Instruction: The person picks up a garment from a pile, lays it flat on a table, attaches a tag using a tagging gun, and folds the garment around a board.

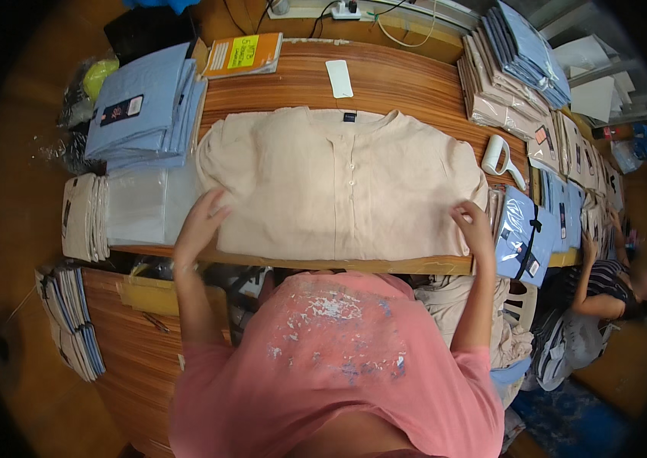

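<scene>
Beige shirt [339, 191] flat on desk [407, 84], buttoned front up, sleeves tucked in. Left hand [200, 221] and right hand [474, 225] lie open, pressing lower corners, gripping nothing.

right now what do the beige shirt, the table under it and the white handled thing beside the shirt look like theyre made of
Beige shirt: soft matte woven cloth, maybe cotton or linen; it lies limp with faint creases.
Table: wood or wood-look laminate, glossy, with striped brown grain.
White handled tool: apparently smooth moulded plastic, slightly shiny.
</scene>
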Motion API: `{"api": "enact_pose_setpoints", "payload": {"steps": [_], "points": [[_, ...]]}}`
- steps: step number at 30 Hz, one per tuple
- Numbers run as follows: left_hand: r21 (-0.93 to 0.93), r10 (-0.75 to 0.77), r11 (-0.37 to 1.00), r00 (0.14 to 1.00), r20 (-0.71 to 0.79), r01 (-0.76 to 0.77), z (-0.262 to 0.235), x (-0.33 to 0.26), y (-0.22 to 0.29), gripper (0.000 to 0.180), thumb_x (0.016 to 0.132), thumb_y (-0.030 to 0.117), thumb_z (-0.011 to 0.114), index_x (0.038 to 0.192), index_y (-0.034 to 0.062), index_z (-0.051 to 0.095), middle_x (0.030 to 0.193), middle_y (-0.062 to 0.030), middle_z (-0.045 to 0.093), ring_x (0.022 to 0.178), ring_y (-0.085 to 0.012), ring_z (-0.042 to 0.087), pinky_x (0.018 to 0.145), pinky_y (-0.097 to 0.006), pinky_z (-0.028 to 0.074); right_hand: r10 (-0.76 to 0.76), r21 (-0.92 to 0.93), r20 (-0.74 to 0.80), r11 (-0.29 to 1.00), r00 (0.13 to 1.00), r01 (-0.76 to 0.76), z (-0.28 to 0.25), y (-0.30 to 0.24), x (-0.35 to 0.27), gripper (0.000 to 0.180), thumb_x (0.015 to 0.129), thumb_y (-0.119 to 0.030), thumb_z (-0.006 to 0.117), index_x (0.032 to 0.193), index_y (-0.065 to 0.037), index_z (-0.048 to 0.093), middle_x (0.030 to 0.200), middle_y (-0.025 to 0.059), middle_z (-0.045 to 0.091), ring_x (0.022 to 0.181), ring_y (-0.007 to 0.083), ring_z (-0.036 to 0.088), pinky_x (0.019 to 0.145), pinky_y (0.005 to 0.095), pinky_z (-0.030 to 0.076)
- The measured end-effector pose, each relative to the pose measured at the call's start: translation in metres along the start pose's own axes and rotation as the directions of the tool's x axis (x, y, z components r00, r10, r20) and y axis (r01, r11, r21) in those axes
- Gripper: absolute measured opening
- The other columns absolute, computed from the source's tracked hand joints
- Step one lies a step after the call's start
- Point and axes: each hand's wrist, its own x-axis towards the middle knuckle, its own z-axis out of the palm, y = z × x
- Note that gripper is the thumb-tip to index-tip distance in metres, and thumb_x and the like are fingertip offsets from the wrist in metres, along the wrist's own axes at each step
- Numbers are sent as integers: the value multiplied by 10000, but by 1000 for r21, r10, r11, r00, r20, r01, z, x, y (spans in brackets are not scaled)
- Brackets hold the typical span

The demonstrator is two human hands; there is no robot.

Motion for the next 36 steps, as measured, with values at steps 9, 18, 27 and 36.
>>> {"api": "enact_pose_setpoints", "payload": {"steps": [9,18,27,36], "points": [[268,508,836,860,-45,-479,162,170,83,122,792,135,604,852,40,651,907,-94,624,877,-294,557,795,-371,444,-458,-8,-54,889,887,458,154,-64,163,88,749,-67,594,804,-39,658,803,122,596,766,311,585,669,381,479],[350,367,878,928,-56,-327,175,198,77,86,720,146,669,777,82,662,762,-68,624,795,-259,548,739,-369,442,-339,19,59,941,939,339,162,-63,178,42,734,-71,618,776,-70,617,817,85,585,763,280,587,659,383,470],[305,352,892,936,-9,-332,180,209,78,85,723,154,667,760,78,675,744,-68,646,750,-236,554,715,-349,448,-347,70,141,938,927,340,165,-65,191,46,733,-68,628,779,-67,622,797,93,599,752,273,592,648,369,462],[304,338,898,941,-16,-318,183,214,73,92,724,172,666,755,86,674,729,-64,644,732,-229,570,701,-345,458,-341,42,160,940,927,339,167,-67,192,45,729,-71,631,773,-69,639,814,91,600,737,261,597,643,359,468]]}}
